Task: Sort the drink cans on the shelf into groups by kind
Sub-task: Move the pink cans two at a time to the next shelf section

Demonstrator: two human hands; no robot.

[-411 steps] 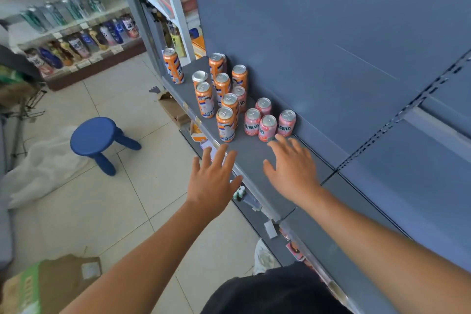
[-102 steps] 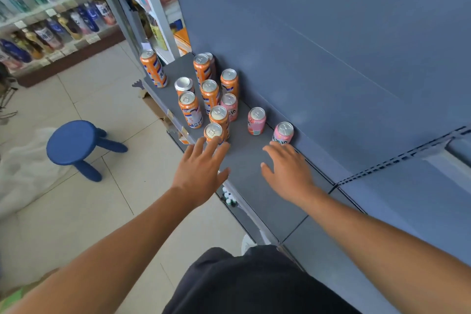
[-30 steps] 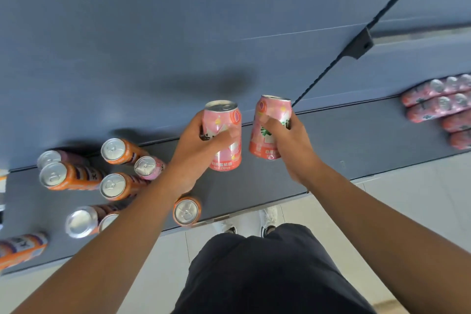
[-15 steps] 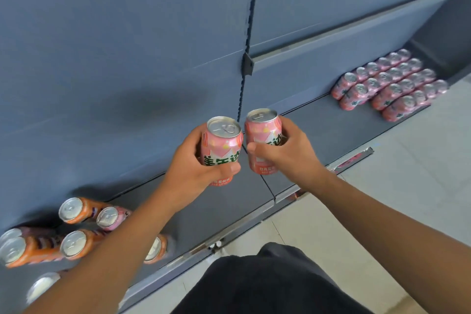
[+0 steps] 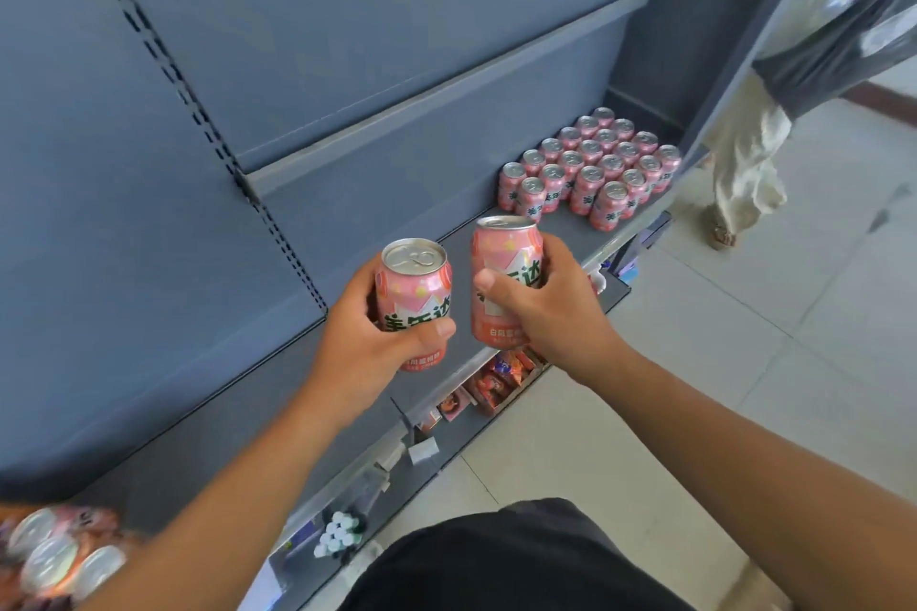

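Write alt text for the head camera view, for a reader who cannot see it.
The left hand and right hand each grip a pink drink can, left can and right can, above a grey shelf. A block of matching pink cans stands farther right on it.

first can (image 5: 414,293) inside left hand (image 5: 367,337) fingers, second can (image 5: 503,263) inside right hand (image 5: 546,313) fingers, both side by side above shelf (image 5: 570,226), block of cans (image 5: 590,174) on shelf beyond right fingers, blurred cans (image 5: 54,556) well back-left of left fingers, snack packs (image 5: 501,375) below right fingers
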